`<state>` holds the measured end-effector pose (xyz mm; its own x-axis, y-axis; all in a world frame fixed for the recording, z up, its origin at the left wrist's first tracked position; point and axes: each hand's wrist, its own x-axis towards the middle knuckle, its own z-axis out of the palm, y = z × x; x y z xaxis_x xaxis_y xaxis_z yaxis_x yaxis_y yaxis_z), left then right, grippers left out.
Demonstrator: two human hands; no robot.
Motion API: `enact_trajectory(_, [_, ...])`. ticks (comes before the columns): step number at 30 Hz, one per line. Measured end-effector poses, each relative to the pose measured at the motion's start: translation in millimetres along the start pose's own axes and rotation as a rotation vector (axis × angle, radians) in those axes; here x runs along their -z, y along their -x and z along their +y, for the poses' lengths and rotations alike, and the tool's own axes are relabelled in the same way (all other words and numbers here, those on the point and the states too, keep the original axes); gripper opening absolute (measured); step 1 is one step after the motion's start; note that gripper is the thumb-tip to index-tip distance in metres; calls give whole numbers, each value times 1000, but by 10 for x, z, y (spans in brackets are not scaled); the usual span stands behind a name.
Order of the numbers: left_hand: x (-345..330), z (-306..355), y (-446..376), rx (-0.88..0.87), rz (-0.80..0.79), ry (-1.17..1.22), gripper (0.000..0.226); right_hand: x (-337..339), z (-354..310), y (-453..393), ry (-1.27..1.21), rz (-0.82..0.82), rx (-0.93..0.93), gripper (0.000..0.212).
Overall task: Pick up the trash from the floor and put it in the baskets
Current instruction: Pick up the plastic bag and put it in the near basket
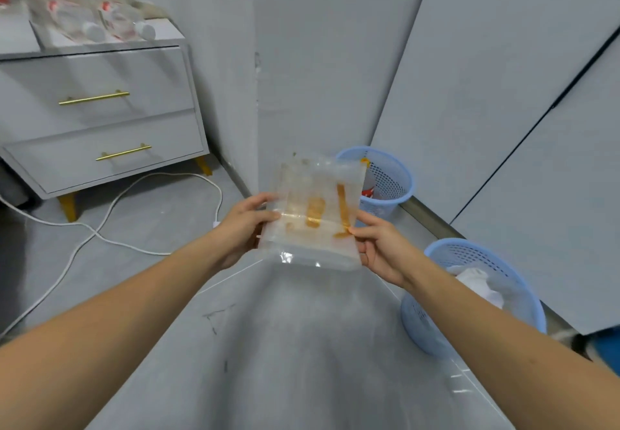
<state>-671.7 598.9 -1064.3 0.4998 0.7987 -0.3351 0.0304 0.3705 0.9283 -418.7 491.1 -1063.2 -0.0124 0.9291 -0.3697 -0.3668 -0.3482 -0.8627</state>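
A clear plastic bag (313, 209) with orange stains is held up in the air in front of me. My left hand (243, 228) grips its left edge and my right hand (380, 248) pinches its right edge. Behind the bag, against the wall, stands a light blue basket (391, 183) with red and orange trash inside. A second light blue basket (469, 295) sits lower right beside my right forearm and holds white crumpled material.
A grey two-drawer cabinet (100, 117) with gold handles stands at the left, with plastic bottles (100, 23) on top. White cables (100, 231) trail across the grey floor below it. Grey wardrobe panels (503, 94) line the right side.
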Motion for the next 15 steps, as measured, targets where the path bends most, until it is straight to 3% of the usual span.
enact_trajectory(7, [-356,6,-10,84,-176,153,41,405,-43,135,-73,63,-29,35])
enact_trajectory(11, [-792,-150,-173,10,-163,-192,16,789,-98,379,177,119,1,22])
enact_trajectory(15, [-1572,-360,-340,-151,-144,-412,17,1339,-137,763,403,415,121,29])
